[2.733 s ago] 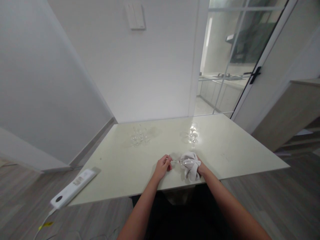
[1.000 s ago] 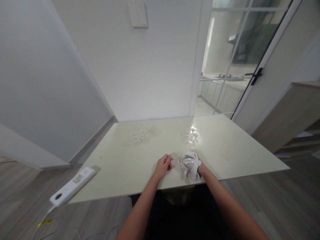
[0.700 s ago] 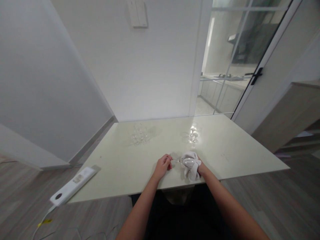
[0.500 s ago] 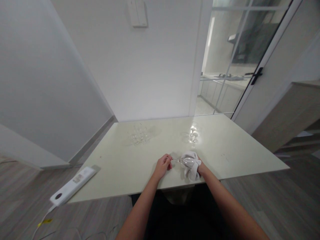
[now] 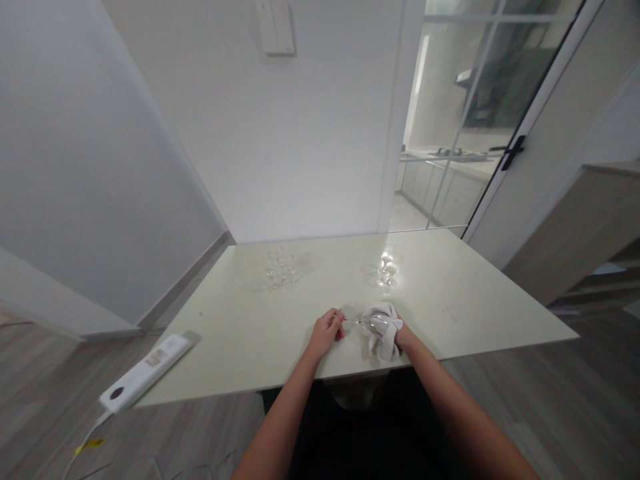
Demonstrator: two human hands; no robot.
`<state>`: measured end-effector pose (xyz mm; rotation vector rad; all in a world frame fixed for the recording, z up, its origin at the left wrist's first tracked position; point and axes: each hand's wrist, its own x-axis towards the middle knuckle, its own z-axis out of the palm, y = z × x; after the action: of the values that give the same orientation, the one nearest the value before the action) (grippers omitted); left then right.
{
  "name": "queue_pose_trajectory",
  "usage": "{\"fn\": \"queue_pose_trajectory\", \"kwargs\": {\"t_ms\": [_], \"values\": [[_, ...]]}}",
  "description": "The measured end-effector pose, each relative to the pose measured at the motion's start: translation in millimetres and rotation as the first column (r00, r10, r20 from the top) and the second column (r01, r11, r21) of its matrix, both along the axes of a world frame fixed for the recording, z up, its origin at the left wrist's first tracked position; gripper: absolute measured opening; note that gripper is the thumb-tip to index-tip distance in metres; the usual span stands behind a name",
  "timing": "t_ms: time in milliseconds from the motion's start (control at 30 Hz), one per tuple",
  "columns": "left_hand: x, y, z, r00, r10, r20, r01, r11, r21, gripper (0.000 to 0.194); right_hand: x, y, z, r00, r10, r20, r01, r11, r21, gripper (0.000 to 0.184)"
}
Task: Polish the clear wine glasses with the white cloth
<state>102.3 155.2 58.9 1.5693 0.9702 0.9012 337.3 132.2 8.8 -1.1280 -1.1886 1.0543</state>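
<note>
A clear stemmed glass (image 5: pixel 369 323) lies sideways between my hands over the near edge of the pale table (image 5: pixel 450 300). My left hand (image 5: pixel 326 332) is closed around its foot and stem. My right hand (image 5: pixel 404 337) is mostly hidden under a white cloth (image 5: pixel 384 328) that it presses around the glass's bowl.
Several clear glasses (image 5: pixel 279 270) stand at the table's far left, and more glasses (image 5: pixel 384 270) stand at the far middle. A white power strip (image 5: pixel 145 372) lies on the floor to the left. A glass door (image 5: pixel 470 113) is behind the table at the right.
Hardly anything has moved. The cloth around the bowl has shifted slightly, and my view has drifted a little.
</note>
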Motion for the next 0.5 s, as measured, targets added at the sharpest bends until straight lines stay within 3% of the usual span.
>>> {"fn": "queue_pose_trajectory", "kwargs": {"t_ms": [500], "values": [[1,-1,0.8,1.0,-0.006,0.011,0.006,1.0,-0.005,0.04,-4,-7,14.9,0.999,-0.034,0.029,0.034,0.999,-0.013,0.035]]}}
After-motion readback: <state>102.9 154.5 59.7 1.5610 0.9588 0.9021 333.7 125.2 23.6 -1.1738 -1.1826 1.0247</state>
